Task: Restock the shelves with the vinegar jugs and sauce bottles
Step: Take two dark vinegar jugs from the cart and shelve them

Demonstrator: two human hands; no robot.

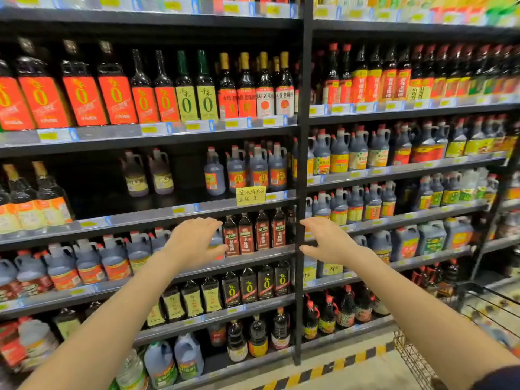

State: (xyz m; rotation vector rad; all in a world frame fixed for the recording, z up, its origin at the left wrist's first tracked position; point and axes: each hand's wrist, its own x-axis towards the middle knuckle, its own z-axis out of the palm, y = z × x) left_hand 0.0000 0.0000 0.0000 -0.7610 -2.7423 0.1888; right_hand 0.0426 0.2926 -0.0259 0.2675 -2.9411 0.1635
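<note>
A tall black shelving bay (157, 130) fills my view, packed on every level with dark bottles and handled jugs. A black upright post (305, 164) splits it into two sections. At the lower right, the corner of a wire cart (478, 308) stands on the floor near the yellow-and-black floor stripe (337, 364).

On the shelf level with my hands, a row of grey vinegar jugs (112, 260) with red caps stands to the left. Both my bare forearms reach out toward that shelf. My left hand (197, 240) is spread wide and holds nothing. One jug is partly hidden behind it, and I cannot tell whether my fingers touch it. My right hand (326, 240) is also wide open and holds nothing, in front of the post.

Between my hands stand four upright sauce bottles (254, 235) with brown-red labels. A handwritten yellow note (250, 196) hangs on the shelf edge above them.
</note>
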